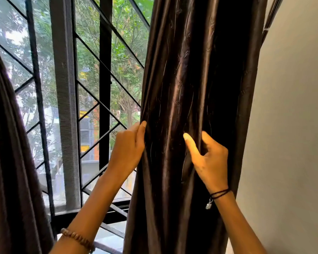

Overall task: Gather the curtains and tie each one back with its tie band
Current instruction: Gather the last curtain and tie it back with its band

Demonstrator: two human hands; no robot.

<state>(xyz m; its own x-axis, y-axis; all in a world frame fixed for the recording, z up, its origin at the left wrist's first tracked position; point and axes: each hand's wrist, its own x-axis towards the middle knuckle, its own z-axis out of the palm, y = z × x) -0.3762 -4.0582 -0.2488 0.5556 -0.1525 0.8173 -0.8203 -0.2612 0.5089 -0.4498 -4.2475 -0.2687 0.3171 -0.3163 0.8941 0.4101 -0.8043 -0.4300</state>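
Hanging right of the black metal window grille (105, 88) and just beside the cream plaster wall (292, 125): the dark brown satin curtain (191, 79), already drawn into deep upright folds. Step in hand: gathering. No tying yet, and no tie band in view.

Left hand (128, 149) on the curtain's window-side edge, fingers curled behind the cloth and thumb laid along the front, pinching the hem. Right hand (209, 158) in the front folds, thumb (191, 143) raised and straight against a pleat, other fingers tucked into the groove beside it. Probably closed round a fold, but hidden by cloth past the knuckles.

To do it well:

- Draw the window-side edge across toward the right hand fold by fold, not in one bunch, for evenly stacked pleats.
- Hold both hands level, at tie-back height, to avoid a slanted waist.
- Grip firmly, given the slippery-looking satin.
- Once bundled, clamp with one hand only, freeing the other to find the band.
- Mind the black cord bracelet (218, 193) and its charm against snagging.
- Leave the second, grey-brown curtain (7, 162) at far left for afterwards.
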